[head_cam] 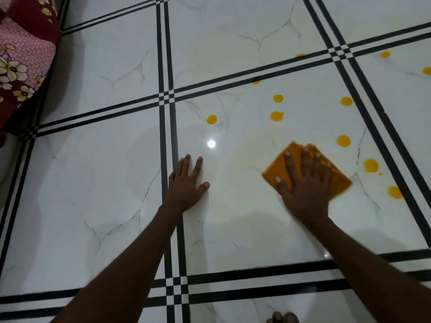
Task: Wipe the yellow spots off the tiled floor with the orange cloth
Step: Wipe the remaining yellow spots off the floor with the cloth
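My right hand [305, 183] lies spread flat on the orange cloth [307, 170], pressing it to the tiled floor [93, 183] mid-tile, fingers apart; my left hand [186, 183] braces open beside the black grout lines. Wiping is under way, I judge: yellow spots [343, 141] remain toward the tile's far and right edges, so next I sweep there

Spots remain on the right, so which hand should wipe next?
Right. The right hand already presses the cloth flat, close to the spots. The left hand lies bare on the floor, farther away.
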`<state>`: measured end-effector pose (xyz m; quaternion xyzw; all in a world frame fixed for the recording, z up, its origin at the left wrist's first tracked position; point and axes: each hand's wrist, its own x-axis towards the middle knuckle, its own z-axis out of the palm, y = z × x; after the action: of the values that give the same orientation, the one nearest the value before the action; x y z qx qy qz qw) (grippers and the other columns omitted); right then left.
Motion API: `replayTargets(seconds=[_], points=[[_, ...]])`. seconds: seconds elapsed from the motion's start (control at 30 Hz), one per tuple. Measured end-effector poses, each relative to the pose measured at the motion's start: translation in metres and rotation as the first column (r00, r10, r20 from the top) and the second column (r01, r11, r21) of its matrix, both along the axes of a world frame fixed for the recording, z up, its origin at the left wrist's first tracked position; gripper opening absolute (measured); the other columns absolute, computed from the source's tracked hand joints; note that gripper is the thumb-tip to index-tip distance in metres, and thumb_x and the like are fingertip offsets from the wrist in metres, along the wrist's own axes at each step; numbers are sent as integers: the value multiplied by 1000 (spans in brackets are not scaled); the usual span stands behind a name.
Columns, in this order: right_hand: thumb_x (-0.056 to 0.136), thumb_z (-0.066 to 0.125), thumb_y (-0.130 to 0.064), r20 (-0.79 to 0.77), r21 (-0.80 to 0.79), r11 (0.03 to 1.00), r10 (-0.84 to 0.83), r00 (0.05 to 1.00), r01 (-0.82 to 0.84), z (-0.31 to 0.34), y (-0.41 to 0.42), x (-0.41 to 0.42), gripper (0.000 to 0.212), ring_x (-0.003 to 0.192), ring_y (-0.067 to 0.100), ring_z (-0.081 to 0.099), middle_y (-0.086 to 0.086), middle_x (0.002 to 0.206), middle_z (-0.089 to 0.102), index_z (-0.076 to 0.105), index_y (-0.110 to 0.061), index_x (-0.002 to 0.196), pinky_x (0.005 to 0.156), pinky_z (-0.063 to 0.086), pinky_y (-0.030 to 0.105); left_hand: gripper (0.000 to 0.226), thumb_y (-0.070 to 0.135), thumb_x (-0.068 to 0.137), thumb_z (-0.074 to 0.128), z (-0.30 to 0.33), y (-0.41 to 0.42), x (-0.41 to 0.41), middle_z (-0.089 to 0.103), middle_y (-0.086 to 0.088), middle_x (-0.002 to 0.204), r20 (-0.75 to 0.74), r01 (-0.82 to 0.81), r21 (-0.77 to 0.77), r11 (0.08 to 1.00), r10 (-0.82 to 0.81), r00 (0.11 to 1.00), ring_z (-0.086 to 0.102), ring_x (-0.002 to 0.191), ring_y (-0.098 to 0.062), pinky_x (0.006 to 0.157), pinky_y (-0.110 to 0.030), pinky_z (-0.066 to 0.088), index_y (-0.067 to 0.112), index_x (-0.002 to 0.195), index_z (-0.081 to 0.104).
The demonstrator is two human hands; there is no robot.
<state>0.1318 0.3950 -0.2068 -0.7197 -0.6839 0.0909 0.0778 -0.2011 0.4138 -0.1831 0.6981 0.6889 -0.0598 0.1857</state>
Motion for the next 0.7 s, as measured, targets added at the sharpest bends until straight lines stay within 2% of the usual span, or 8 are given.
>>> replayTargets(seconds=[0.1, 0.2, 0.3, 0.37, 0.43, 0.53, 0.6, 0.7], points=[[95, 42, -60, -23, -35, 997, -67, 997, 67, 6, -80, -49, 81, 156, 46, 12, 19, 171, 12, 19, -25, 164, 124, 8, 65, 79, 51, 99, 43, 2, -1, 10, -16, -7, 167, -4, -22, -25, 999, 22, 1000, -15, 154, -26, 122, -50, 3, 34, 159, -7], [95, 43, -64, -114, -47, 975, 212, 971, -218, -1, -119, -115, 83, 158, 43, 4, 16, 172, 6, 15, -27, 164, 125, 6, 66, 80, 52, 99, 43, 1, 0, 6, -15, -8, 167, -15, -2, -38, 999, 2, 1000, -14, 154, -28, 122, -52, 4, 32, 159, -7], [96, 42, -66, -110, 16, 914, 404, 908, -405, -8, -74, -117, 82, 159, 39, 2, 11, 173, 5, 16, -30, 164, 126, 3, 62, 82, 57, 98, 44, 1, 3, -3, -11, -7, 168, -47, 42, -41, 998, -44, 998, -9, 154, -28, 122, -51, 6, 32, 159, -5], [96, 42, -63, -42, 7, 940, 342, 939, -342, -11, -40, -94, 80, 159, 39, 6, 12, 173, 9, 18, -29, 164, 126, 3, 61, 82, 57, 98, 44, 2, 2, -5, -9, -8, 168, -60, 57, -26, 998, -58, 996, -7, 155, -29, 122, -51, 9, 31, 159, -4], [95, 43, -61, -30, -5, 988, 155, 987, -155, -8, -28, -62, 80, 158, 40, 8, 14, 172, 12, 18, -28, 164, 125, 5, 62, 82, 54, 98, 44, 1, 0, -1, -9, -10, 168, -46, 50, -21, 998, -51, 998, -8, 155, -29, 122, -51, 10, 29, 160, -4], [97, 42, -60, -21, -24, 1000, -21, 1000, 21, 5, -68, -53, 81, 158, 42, 6, 16, 172, 8, 13, -27, 165, 124, 8, 64, 82, 55, 99, 41, -3, -2, 6, -14, -12, 166, -36, 27, -18, 999, -28, 999, -12, 154, -30, 122, -50, 6, 28, 159, -8], [98, 37, -62, -3, -71, 997, -24, 1000, 24, 9, -99, -73, 80, 158, 44, 5, 18, 172, 6, 11, -26, 165, 125, 5, 64, 82, 56, 99, 39, -7, -4, 6, -17, -12, 166, -27, 25, -11, 1000, -25, 999, -15, 153, -30, 123, -50, 3, 28, 159, -10], [101, 32, -59, -41, -33, 987, 158, 987, -159, -1, -66, -84, 74, 158, 43, 8, 16, 172, 10, 15, -25, 165, 125, 5, 65, 82, 61, 96, 33, -11, -5, 4, -17, -10, 166, -5, 28, 12, 1000, -28, 1000, -16, 153, -29, 122, -49, -1, 30, 158, -10]])
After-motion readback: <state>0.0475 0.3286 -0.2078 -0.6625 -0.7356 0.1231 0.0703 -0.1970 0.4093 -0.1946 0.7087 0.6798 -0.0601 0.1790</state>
